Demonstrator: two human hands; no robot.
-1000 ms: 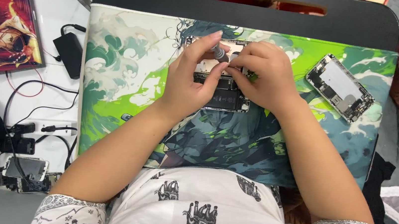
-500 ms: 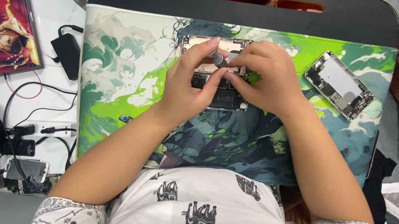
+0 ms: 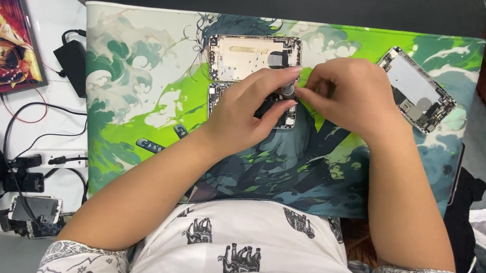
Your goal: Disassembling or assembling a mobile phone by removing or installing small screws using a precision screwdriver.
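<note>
Both hands' grip (left hand [image 3: 246, 109], right hand [image 3: 351, 97]) pinch 1 small tool [image 3: 288, 90] above the opened phone [image 3: 255, 58].

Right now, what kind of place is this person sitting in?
Probably a home phone-repair spot. An opened phone lies on a printed work mat, with another opened phone to the side. The left hand and right hand pinch a small tool, and chargers and cables lie beside the mat.

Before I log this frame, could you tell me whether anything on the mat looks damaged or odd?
Two phones lie gutted: an opened phone shell above the left hand, and another opened phone askew beside the right hand.
</note>
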